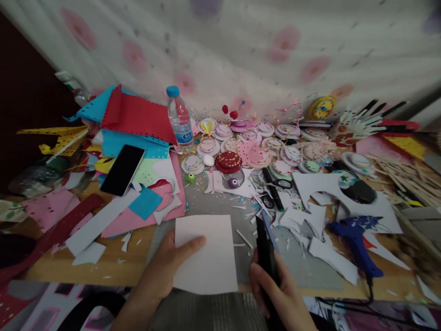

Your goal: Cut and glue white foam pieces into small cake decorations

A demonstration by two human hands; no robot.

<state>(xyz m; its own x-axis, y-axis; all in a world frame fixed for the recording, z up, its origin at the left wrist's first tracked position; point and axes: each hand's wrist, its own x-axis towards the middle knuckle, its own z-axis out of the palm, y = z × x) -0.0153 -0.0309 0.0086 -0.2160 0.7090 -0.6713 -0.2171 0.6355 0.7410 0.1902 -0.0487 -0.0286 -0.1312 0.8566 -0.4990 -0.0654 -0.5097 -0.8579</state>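
Note:
My left hand (165,262) pinches a white sheet of paper (206,266) at its left edge, thumb on top and the other fingers mostly hidden beneath. The nearly square sheet is held over the table's front edge. To the right of it, my right hand (275,280) is wrapped round a long black tool (265,248) whose narrow end points away from me; its exact kind does not show. A thin bluish strip (270,230) runs beside the tool. Beyond this hand lie black-handled scissors (283,184), a black marker (274,191) and white paper scraps (303,223).
A blue glue gun (358,243) with a cord lies at the right. Decorated paper discs (229,162) crowd the back, near a water bottle (179,117). At the left are a phone (123,170), coloured felt sheets (139,112) and a white strip (101,223). Wooden sticks (401,181) lie far right.

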